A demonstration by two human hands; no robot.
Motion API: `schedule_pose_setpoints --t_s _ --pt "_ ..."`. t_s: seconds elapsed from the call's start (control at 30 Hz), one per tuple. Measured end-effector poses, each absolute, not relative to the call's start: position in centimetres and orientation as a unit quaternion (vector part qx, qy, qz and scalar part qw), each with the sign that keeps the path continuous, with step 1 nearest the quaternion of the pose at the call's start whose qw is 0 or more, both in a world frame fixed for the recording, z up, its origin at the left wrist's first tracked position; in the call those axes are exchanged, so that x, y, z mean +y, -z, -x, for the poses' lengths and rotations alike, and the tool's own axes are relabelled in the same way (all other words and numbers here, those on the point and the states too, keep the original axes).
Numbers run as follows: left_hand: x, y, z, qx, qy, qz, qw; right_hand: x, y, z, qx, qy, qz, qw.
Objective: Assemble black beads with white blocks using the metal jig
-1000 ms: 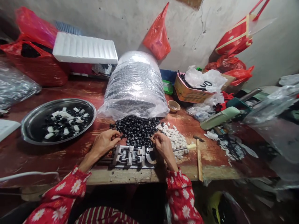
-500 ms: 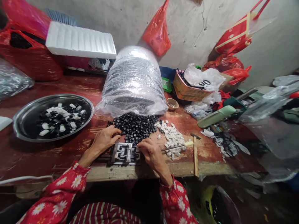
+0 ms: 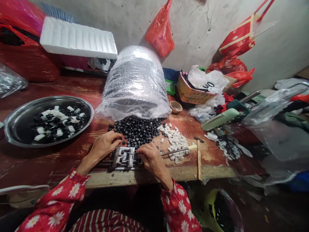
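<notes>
A small metal fixture (image 3: 125, 158) with white and black parts lies at the table's front edge. My left hand (image 3: 104, 145) is at its upper left, thumb and forefinger apart, with nothing visible between them. My right hand (image 3: 151, 158) is over the fixture's right side, fingers closed around a thin screwdriver (image 3: 177, 150) whose pale handle points right. Behind the fixture spreads a pile of round black pieces (image 3: 140, 130). White plastic pieces (image 3: 177, 140) form another pile to the right.
A steel tray (image 3: 7, 132) of black and white parts sits left. A plastic-wrapped bundle (image 3: 136, 80) stands behind the black pile. Rightward are a hammer (image 3: 199, 161), a small bowl (image 3: 176, 107), a filled box (image 3: 193, 94) and a green bottle (image 3: 219, 119).
The whole view has shifted slightly, so things appear a little further left. My right hand has moved slightly inward over the fixture, with the screwdriver.
</notes>
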State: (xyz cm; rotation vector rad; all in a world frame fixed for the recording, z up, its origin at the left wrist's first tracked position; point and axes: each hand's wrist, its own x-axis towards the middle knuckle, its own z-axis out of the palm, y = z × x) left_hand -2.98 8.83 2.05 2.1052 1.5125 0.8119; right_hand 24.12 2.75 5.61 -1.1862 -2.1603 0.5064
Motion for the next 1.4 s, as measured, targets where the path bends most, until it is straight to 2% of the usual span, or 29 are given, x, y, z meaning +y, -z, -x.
schedule_pose_setpoints --t_s 0.3,0.43,0.63,0.8,0.97,1.03,1.13,1.27,1.4 --pt "6.4 -3.5 2.2 0.512 -0.385 -0.737 0.218 2.3 -6.0 -22.8 -0.794 -0.153 0.528 0.259" --pt "4.7 -4.5 1.8 0.472 -0.381 -0.772 0.189 2.3 -6.0 -23.0 -0.792 -0.163 0.53 0.255" --pt "2.9 -4.3 -0.3 0.419 -0.336 -0.834 0.128 1.9 -5.8 -24.9 -0.805 -0.218 0.476 0.28" --pt "3.0 -3.7 -2.9 0.445 -0.322 -0.833 0.065 1.3 -5.7 -26.3 -0.79 -0.226 0.461 0.333" --pt "4.0 -3.9 -4.3 0.436 -0.301 -0.844 0.083 0.9 -5.4 -30.9 -0.76 -0.11 0.526 0.366" --pt "4.2 -4.3 -4.7 0.438 -0.29 -0.846 0.096 0.8 -5.0 -33.5 -0.75 -0.024 0.567 0.341" --pt "4.2 -4.8 -5.0 0.446 -0.27 -0.847 0.107 0.6 -4.7 -36.9 -0.745 0.08 0.617 0.243" --pt "4.2 -4.9 -4.8 0.445 -0.263 -0.848 0.115 -0.3 -5.1 -38.8 -0.748 0.132 0.641 0.109" --pt "4.3 -4.9 -4.5 0.408 -0.27 -0.866 0.105 -2.1 -5.3 -39.0 -0.755 0.146 0.636 0.059"
